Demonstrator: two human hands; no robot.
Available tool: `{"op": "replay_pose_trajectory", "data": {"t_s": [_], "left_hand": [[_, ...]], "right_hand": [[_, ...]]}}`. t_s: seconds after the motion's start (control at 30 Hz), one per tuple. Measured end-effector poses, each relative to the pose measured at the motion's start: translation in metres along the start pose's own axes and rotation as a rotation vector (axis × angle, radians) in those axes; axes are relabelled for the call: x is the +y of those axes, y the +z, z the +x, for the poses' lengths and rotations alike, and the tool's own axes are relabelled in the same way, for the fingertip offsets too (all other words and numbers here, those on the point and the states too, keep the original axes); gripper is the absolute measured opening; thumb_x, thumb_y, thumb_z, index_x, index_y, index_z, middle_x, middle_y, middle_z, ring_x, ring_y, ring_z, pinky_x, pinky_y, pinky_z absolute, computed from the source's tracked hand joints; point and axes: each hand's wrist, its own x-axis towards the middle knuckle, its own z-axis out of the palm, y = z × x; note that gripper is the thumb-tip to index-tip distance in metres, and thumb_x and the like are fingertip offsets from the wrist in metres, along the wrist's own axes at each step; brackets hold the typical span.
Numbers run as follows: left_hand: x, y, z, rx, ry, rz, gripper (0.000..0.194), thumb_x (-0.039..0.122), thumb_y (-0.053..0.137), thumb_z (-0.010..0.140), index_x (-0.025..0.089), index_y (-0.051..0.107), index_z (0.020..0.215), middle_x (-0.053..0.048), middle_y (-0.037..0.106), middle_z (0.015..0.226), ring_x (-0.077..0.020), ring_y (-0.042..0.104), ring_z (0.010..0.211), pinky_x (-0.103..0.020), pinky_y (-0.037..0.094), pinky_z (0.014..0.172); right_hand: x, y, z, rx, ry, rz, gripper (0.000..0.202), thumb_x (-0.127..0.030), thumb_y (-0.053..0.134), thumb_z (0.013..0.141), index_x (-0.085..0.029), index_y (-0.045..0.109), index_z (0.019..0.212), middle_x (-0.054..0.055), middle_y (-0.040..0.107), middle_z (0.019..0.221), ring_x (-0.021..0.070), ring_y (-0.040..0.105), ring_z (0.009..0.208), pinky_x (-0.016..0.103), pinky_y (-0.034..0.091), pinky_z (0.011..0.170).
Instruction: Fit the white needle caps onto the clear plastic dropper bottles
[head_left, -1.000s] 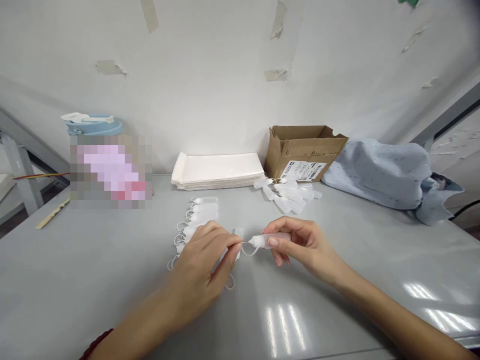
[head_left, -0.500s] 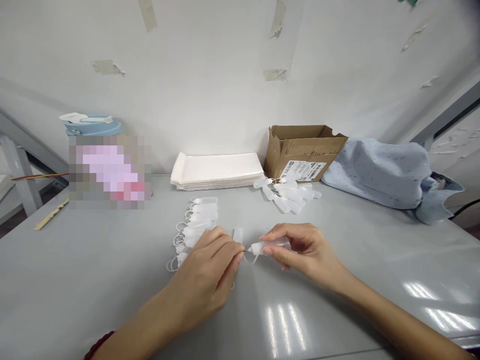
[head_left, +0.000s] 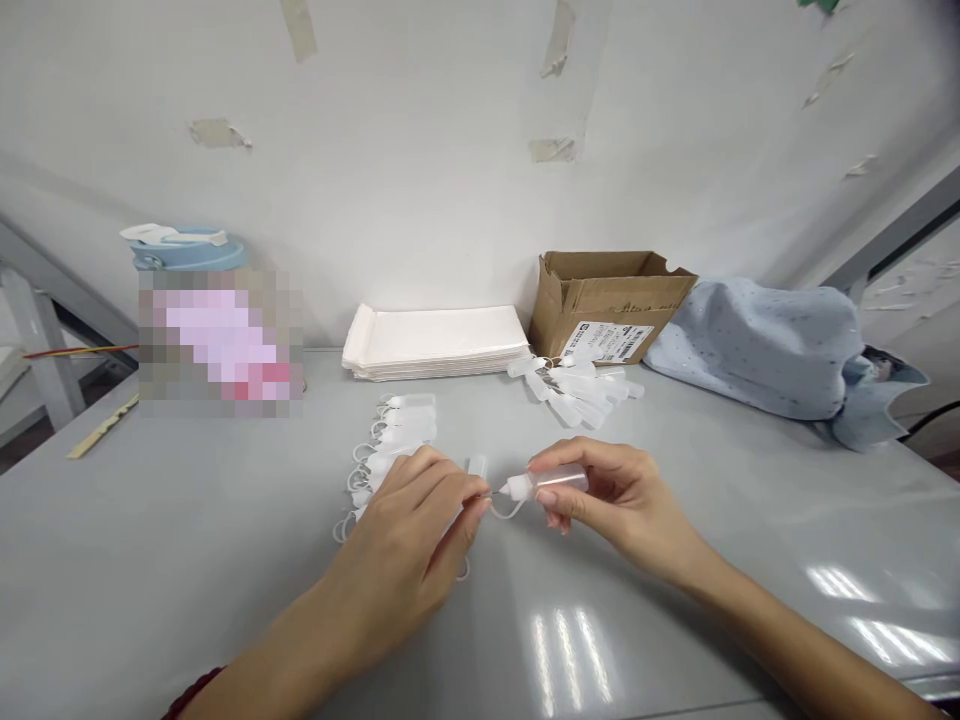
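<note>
Between the fingers and thumb of my right hand (head_left: 615, 500) is a small translucent bottle (head_left: 559, 480), lying sideways with its white nozzle pointing left. A thin needle tip and a looped strap show at the nozzle. My left hand (head_left: 420, 530) is closed in a pinch at the needle's end; what the fingertips hold is too small to make out. Behind my left fingers lies another translucent bottle (head_left: 478, 466), partly hidden. A column of similar bottles (head_left: 405, 432) with looped straps lies left of it, its lower part covered by my left hand.
A stack of white envelopes (head_left: 442, 340) lies by the wall. Beside it stand an open cardboard box (head_left: 611, 300) and a pile of bottles (head_left: 577, 390). Blue speckled cloth (head_left: 757, 345) is at the right. At the left are a blue container (head_left: 187, 250) and a pixelated patch.
My right fingers have shifted slightly on the bottle, so more of its body shows. The bottle has moved up a little. My left hand stays nearly in place, still pinched.
</note>
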Motion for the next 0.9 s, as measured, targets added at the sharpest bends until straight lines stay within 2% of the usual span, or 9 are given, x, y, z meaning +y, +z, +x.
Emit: {"op": "replay_pose_trajectory", "data": {"t_s": [0.27,0.4,0.53,0.67,0.73,0.9], "left_hand": [[0.0,0.007,-0.003,0.019,0.035,-0.064,0.016,0.006,0.045,0.09,0.018,0.055,0.089,0.0,0.054,0.072,-0.0152,0.043,0.071,-0.029,0.038,0.065],[0.001,0.008,-0.004,-0.017,0.013,-0.09,0.017,0.006,0.043,0.09,0.018,0.055,0.087,-0.001,0.055,0.072,-0.0155,0.044,0.071,-0.029,0.039,0.065],[0.001,0.009,-0.004,-0.041,0.025,-0.1,0.017,0.006,0.043,0.09,0.018,0.055,0.088,-0.001,0.055,0.072,-0.0155,0.044,0.071,-0.029,0.039,0.065],[0.001,0.009,-0.003,-0.053,0.013,-0.127,0.017,0.005,0.043,0.09,0.017,0.055,0.087,-0.001,0.055,0.072,-0.0155,0.044,0.072,-0.029,0.039,0.065],[0.002,0.008,-0.003,-0.052,-0.005,-0.153,0.017,0.006,0.042,0.09,0.017,0.055,0.088,-0.001,0.053,0.072,-0.0154,0.045,0.071,-0.029,0.039,0.064],[0.005,0.002,-0.002,-0.06,-0.053,-0.173,0.017,0.009,0.043,0.091,0.018,0.057,0.087,0.0,0.053,0.069,-0.0144,0.046,0.069,-0.027,0.04,0.062]], "right_hand": [[0.007,0.005,-0.001,-0.033,-0.101,0.017,0.009,-0.015,0.065,0.079,-0.019,0.068,0.086,0.004,0.068,0.088,0.0099,0.059,0.062,0.024,0.052,0.056],[0.006,0.005,-0.002,-0.049,-0.173,-0.05,0.012,-0.011,0.062,0.08,-0.02,0.069,0.085,0.006,0.069,0.089,0.0155,0.064,0.078,0.025,0.054,0.056],[0.006,0.004,-0.002,-0.077,-0.258,-0.131,0.015,-0.009,0.059,0.082,-0.019,0.068,0.085,0.006,0.07,0.087,0.0162,0.066,0.079,0.025,0.054,0.057],[0.01,0.003,-0.003,-0.095,-0.34,-0.233,0.018,-0.006,0.056,0.083,-0.02,0.066,0.088,0.005,0.07,0.09,0.0175,0.067,0.087,0.03,0.055,0.07],[0.012,0.002,-0.004,-0.107,-0.35,-0.282,0.021,-0.006,0.055,0.083,-0.021,0.064,0.094,0.005,0.07,0.095,0.0174,0.066,0.089,0.032,0.055,0.076],[0.012,0.002,-0.004,-0.135,-0.351,-0.317,0.022,-0.008,0.054,0.085,-0.022,0.059,0.101,0.005,0.069,0.099,0.0169,0.066,0.089,0.032,0.055,0.078]]}}
